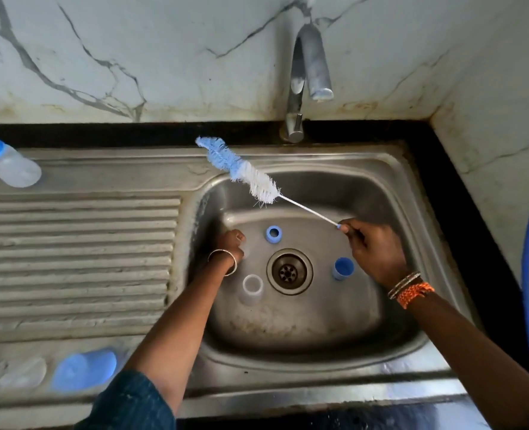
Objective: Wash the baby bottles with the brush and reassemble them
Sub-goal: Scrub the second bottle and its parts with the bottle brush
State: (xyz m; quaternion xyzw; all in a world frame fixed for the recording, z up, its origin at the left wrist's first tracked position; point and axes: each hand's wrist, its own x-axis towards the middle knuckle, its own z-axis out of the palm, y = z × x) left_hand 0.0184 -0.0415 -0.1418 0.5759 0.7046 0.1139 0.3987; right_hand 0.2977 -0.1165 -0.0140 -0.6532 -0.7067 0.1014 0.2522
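Gripping the thin white wire handle of the blue-and-white bristle bottle brush above the steel sink, the right hand awaits a bottle, while the left hand curls around something unclear near the clear bottle body, which probably needs lifting next.

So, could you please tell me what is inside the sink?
In the sink: a blue ring, a blue cap, a clear cup and the drain. The left hand covers whatever it may hold.

Dull, scuffed stainless-steel sink; shiny metal tap; bristly brush; veined glossy marble wall.
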